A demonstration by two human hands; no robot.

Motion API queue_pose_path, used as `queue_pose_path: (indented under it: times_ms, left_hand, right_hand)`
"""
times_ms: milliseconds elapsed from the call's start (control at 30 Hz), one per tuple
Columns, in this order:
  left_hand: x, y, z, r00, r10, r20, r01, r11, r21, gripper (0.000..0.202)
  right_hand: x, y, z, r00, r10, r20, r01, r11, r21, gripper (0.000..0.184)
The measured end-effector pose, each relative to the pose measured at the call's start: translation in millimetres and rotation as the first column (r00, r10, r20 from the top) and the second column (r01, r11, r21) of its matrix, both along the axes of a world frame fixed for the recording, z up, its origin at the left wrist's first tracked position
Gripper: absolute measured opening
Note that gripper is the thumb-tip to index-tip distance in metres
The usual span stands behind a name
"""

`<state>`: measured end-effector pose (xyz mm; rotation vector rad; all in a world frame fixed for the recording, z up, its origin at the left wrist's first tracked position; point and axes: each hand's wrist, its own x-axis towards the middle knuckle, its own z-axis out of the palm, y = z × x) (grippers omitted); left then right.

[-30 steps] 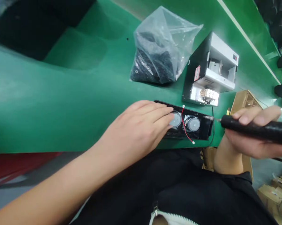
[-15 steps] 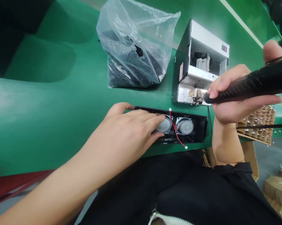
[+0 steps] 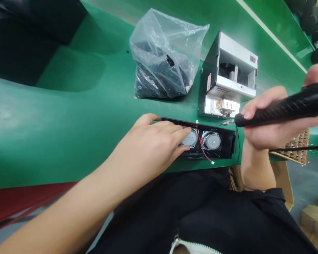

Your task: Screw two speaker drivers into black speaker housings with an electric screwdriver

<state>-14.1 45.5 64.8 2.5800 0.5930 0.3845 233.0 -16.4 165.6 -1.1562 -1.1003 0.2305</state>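
My left hand lies flat across a long black speaker housing, its fingertips on the left round speaker. The right speaker shows uncovered beside it, with a red wire running over the housing between them. My right hand grips a black electric screwdriver. Its thin metal bit points left, just above the housing's right end and apart from it. A small screw may sit on the tip, but the picture is too small to tell.
A silver screw feeder stands beyond the housing, next to a clear plastic bag of black parts. A cardboard tray of wired parts lies at right. Cardboard boxes sit on the floor at lower right.
The screwdriver went from the housing's right end to the feeder's front, then back slightly toward the housing. My left hand stays on the housing.
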Motion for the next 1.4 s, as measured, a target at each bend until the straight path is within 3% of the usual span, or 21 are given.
queue_pose_path:
  times_ms: [133, 233, 300, 533, 700, 867, 1033, 1300, 1400]
  left_hand:
    - [0.4, 1.8, 5.1, 1.0, -0.021, -0.001, 0.021, 1.0, -0.015, 0.032]
    - [1.0, 4.3, 5.3, 1.0, -0.023, -0.006, 0.023, 1.0, -0.019, 0.029]
    - [1.2, 6.3, 4.4, 1.0, -0.018, -0.016, 0.018, 1.0, -0.02, 0.027]
    - [1.4, 6.6, 11.1, 0.999, -0.024, -0.03, 0.024, 1.0, 0.001, 0.034]
    - [-1.8, 7.7, 12.5, 0.999, -0.046, -0.015, 0.046, 0.999, 0.006, 0.04]
    - [-10.0, 11.4, -0.4, 1.0, 0.016, -0.013, -0.017, 0.996, -0.083, 0.046]
    - [-14.2, 15.1, -12.2, 1.0, 0.004, -0.007, -0.004, 0.998, -0.056, 0.049]
    - [-14.5, 20.0, -11.1, 0.998, -0.035, -0.043, 0.033, 0.998, -0.05, 0.048]
    - [-14.0, 20.9, -9.6, 0.999, -0.041, -0.019, 0.04, 0.997, -0.067, 0.043]
  right_hand:
    - [-1.6, -21.0, 27.0, 0.985, 0.09, -0.149, -0.094, 0.995, -0.022, 0.032]
    - [0.4, -23.1, 31.7, 0.963, 0.205, -0.176, -0.227, 0.967, -0.117, 0.034]
    - [-2.4, -19.1, 25.4, 0.954, 0.229, -0.195, -0.254, 0.96, -0.117, 0.041]
    - [-28.6, 5.5, -13.1, 0.971, 0.161, -0.175, -0.172, 0.984, -0.045, 0.064]
    - [-33.9, 11.6, -28.6, 0.97, 0.134, -0.201, -0.15, 0.987, -0.064, 0.078]
    - [-35.6, 13.9, -31.9, 0.953, 0.16, -0.258, -0.173, 0.984, -0.032, 0.067]
    - [-33.6, 17.4, -26.1, 0.93, 0.132, -0.342, -0.157, 0.986, -0.047, 0.058]
    - [-33.0, 19.0, -28.3, 0.886, 0.187, -0.424, -0.196, 0.98, 0.024, 0.059]
    - [-34.8, 18.0, -34.4, 0.888, 0.134, -0.439, -0.147, 0.989, 0.005, 0.062]
